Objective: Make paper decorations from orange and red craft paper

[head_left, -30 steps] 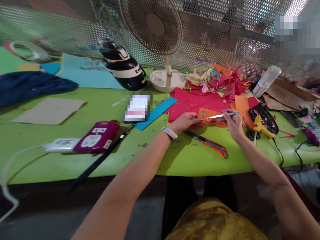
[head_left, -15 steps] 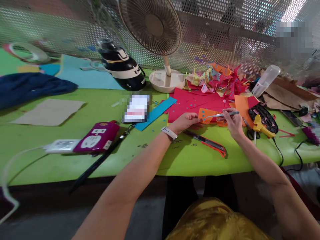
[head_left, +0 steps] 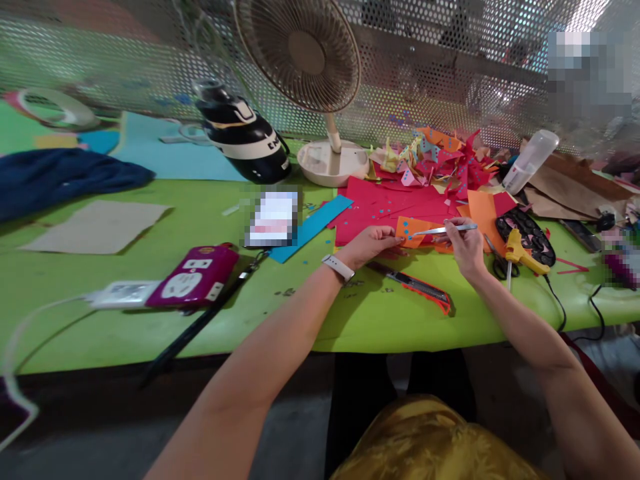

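My right hand [head_left: 466,248] pinches silver tweezers [head_left: 440,231], their tips resting at a blue dot on a piece of orange paper [head_left: 419,227]. Several blue dots run along that paper's left side. My left hand [head_left: 371,243], with a white band at the wrist, grips the paper's lower left edge. Just below the hands lies an orange and black utility knife [head_left: 419,288]. Red paper sheets [head_left: 367,207] spread behind the hands, with small blue dots scattered on them. A blue paper strip [head_left: 313,230] is left of my left hand.
Folded paper shapes [head_left: 440,157] are heaped behind the red sheets. To the right are a yellow glue gun [head_left: 523,253], black scissors [head_left: 500,265] and a clear bottle [head_left: 531,161]. A fan [head_left: 327,163], a dark flask [head_left: 247,143] and a purple power strip [head_left: 193,277] stand leftward.
The tweezer tips have shifted very slightly on the orange paper, now at a lower blue dot. Both hands keep nearly the same place and grip.
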Demonstrator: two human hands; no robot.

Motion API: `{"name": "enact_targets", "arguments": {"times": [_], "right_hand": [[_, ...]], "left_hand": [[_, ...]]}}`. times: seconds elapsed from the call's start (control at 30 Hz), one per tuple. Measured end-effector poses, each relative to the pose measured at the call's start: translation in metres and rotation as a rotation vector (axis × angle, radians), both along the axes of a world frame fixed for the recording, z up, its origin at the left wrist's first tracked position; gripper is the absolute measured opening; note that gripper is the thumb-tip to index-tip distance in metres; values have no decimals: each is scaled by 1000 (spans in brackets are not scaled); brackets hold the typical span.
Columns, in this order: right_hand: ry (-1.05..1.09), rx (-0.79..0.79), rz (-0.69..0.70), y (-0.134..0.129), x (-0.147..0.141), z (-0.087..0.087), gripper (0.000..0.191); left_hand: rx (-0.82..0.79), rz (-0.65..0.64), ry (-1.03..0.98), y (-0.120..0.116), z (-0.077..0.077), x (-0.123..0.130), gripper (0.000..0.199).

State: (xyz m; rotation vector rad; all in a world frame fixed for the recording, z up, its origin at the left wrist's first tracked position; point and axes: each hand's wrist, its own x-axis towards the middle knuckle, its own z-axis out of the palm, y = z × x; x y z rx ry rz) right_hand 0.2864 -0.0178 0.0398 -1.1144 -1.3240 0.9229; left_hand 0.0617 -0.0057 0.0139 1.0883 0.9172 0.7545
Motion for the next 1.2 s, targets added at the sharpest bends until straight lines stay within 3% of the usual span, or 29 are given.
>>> {"name": "enact_targets", "arguments": {"times": [0.5,0.9,1.2], "right_hand": [[28,-32,1,3,3,-9,39],[161,-117,0,5,-1,-14,40],[186,-117,18,4,-2,-14,36]], "left_hand": [[14,36,-14,0,-1,1,40],[22,41,10,-1,0,2,21],[54,34,15,-1,-1,2,32]]}}
